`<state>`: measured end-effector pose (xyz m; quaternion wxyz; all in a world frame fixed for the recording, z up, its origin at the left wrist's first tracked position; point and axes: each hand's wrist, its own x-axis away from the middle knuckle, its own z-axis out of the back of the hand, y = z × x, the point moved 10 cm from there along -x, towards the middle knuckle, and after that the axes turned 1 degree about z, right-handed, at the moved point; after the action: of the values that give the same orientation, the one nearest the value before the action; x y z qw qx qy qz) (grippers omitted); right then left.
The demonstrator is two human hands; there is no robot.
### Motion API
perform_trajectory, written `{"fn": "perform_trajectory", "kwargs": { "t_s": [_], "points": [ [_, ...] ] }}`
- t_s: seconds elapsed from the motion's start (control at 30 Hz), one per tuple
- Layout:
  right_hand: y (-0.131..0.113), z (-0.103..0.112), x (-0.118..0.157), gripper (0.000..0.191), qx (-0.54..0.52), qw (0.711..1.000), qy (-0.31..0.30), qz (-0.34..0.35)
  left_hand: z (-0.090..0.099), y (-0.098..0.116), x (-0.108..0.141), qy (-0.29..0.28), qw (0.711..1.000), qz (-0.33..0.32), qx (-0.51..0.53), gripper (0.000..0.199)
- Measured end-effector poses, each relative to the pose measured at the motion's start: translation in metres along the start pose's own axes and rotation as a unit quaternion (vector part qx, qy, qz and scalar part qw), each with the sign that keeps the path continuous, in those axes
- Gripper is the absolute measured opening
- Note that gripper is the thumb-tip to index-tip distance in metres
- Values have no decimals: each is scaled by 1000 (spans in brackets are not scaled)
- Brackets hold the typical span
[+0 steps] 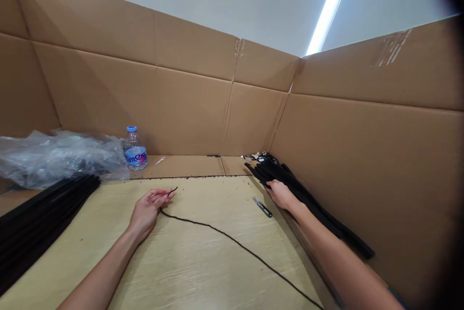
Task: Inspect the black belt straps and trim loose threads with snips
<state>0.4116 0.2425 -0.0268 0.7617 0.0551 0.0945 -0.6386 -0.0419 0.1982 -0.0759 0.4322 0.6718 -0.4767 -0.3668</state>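
Far left: at 9 o'clock, a stack of long black strips [39, 220] lies neatly side by side on the table [181, 271], apparently kept together out of the working spot.
Behind it: at 10 o'clock, a crumpled clear plastic bag [54, 158] is pushed against the cardboard wall [145, 107].
Bottle: at 11 o'clock, a blue-capped water bottle [135, 148] stands upright, just beside the bag.
Left hand: here's the left hand [148, 211], palm down at 11 o'clock, forearm reaching in from 7 o'clock, fingers curled loosely toward the thumb. Is it pinching? Can't tell!
Black cord: the black cord [232, 237] runs under that hand, its tip [171, 191] poking out by the fingertips, and trails away toward 5 o'clock.
Snips: small snips [262, 207] sit at 1 o'clock, seemingly placed between both hands for easy reach.
Right hand: the right hand [281, 194] reaches along the wall at 1 o'clock, fingers apart from the thumb, resting flat on a bundle of black strips [308, 204].
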Motion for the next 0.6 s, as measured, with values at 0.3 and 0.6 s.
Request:
{"fn": "perform_trajectory", "kwargs": {
  "t_s": [0.3,0.6],
  "points": [
    [-36,28,-4,32,-114,993,30,19,3,-8,-3,15,1000,22,-3,28],
    [-84,44,-2,28,-369,925,-46,82,2,-2,0,10,1000,9,-18,28]
  ]
}}
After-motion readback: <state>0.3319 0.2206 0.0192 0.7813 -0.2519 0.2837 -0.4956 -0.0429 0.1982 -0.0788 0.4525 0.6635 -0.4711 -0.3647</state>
